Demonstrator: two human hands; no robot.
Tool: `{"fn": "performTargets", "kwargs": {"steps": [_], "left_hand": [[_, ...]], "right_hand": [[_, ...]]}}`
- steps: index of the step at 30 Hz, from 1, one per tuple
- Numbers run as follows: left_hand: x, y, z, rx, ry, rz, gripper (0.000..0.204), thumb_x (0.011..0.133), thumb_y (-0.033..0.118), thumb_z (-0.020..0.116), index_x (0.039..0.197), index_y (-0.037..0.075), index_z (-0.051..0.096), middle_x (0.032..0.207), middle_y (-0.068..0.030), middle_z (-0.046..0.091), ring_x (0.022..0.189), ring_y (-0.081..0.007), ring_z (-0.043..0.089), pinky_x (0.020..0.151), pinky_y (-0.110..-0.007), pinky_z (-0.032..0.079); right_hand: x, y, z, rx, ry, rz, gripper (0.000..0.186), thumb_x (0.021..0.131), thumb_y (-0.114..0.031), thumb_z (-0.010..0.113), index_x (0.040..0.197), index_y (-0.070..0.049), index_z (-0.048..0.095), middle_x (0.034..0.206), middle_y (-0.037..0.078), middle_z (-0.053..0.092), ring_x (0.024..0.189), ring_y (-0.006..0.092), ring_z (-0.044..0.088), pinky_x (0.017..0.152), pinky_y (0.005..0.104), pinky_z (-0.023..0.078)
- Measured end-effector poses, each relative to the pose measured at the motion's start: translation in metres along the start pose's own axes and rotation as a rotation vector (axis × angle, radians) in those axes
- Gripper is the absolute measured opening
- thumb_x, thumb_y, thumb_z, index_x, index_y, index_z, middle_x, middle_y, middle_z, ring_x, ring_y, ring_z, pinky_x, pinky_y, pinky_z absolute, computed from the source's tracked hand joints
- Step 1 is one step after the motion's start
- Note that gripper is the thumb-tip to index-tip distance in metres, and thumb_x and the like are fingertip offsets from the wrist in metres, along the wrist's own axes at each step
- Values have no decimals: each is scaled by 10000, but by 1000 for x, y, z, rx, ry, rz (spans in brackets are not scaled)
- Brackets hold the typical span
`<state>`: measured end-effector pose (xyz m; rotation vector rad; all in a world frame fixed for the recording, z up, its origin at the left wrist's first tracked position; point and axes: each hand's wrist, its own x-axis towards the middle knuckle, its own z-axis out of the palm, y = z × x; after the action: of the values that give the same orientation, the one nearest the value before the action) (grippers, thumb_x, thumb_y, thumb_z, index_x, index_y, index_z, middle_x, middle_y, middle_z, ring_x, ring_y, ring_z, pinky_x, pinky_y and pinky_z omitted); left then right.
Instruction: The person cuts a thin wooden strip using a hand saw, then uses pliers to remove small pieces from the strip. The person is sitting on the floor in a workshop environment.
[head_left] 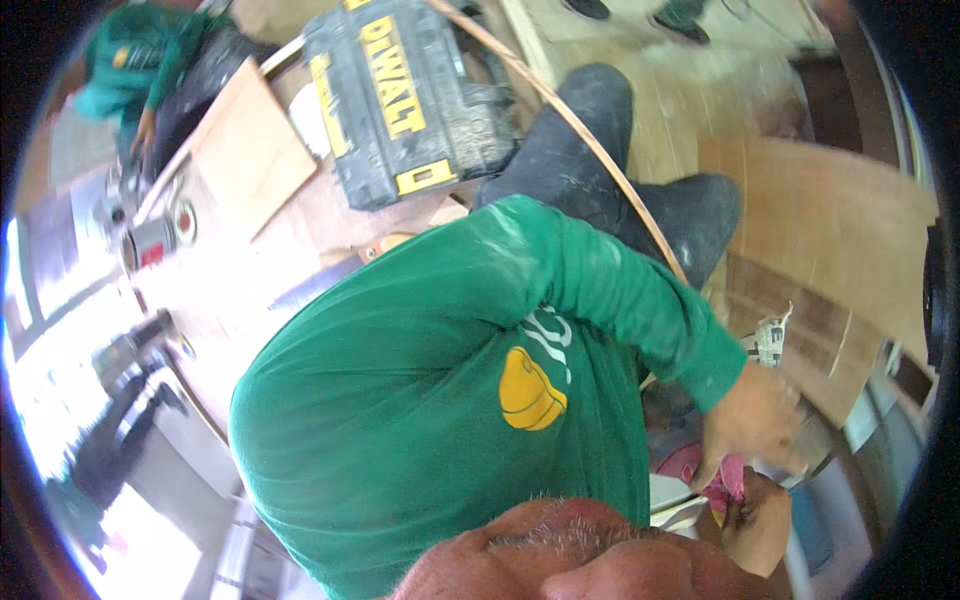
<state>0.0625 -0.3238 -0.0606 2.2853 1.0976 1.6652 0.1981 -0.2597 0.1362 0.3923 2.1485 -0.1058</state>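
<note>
My left arm, in a green sleeve, crosses in front of me to the right. My left hand (757,418) has its fingers spread, with the thumb beside a pink-red, soft-looking thing (730,480). Just below, my right hand (760,525) is closed around part of that pink-red thing, whose kind I cannot make out. A bit of yellow shows near its lower end. My sleeve, torso and fingers hide much around it. A long thin wooden strip (590,140) passes over my dusty dark trousers and runs behind my sleeve.
A black and yellow tool case (400,110) lies on the work surface, near a plywood piece (252,150), a handsaw (318,280) and a can (150,243). Plywood sheets (820,220) stand at right. A co-worker in green (140,60) is far left; another person's shoes (680,28) show at top.
</note>
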Motion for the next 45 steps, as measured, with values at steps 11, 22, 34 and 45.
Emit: {"fn": "performTargets", "kwargs": {"steps": [11,22,34,45], "left_hand": [[-86,74,-112,514,754,-251,403,717,349,792,1036,117,709,878,-121,727,826,-378,724,654,-507,541],[-343,133,-304,358,1302,-502,114,1074,176,644,972,128,624,793,86,524,666,-28,451,597,-214,377],[-451,170,-296,489,1409,-810,395,1050,284,655,1229,-67,682,1124,-64,719,1012,-122,649,917,-294,510],[-361,249,-269,1484,1144,-1086,233,928,93,796,1118,-16,718,1114,-90,731,1023,-191,676,939,-334,532]], "right_hand": [[61,-43,-102,-286,639,-796,749,801,-223,768,1479,-9,535,1406,256,609,1265,450,613,1050,513,501],[342,-278,-48,723,466,-1169,524,946,-302,807,1346,-6,644,1230,159,753,1112,261,703,990,418,531],[412,-329,29,369,415,-1374,388,925,-212,768,1246,-17,672,1181,206,688,1095,393,663,962,486,518],[381,-373,-22,-95,843,-1373,390,940,-312,725,1243,-70,682,1202,153,694,1170,378,657,1057,606,434]]}}
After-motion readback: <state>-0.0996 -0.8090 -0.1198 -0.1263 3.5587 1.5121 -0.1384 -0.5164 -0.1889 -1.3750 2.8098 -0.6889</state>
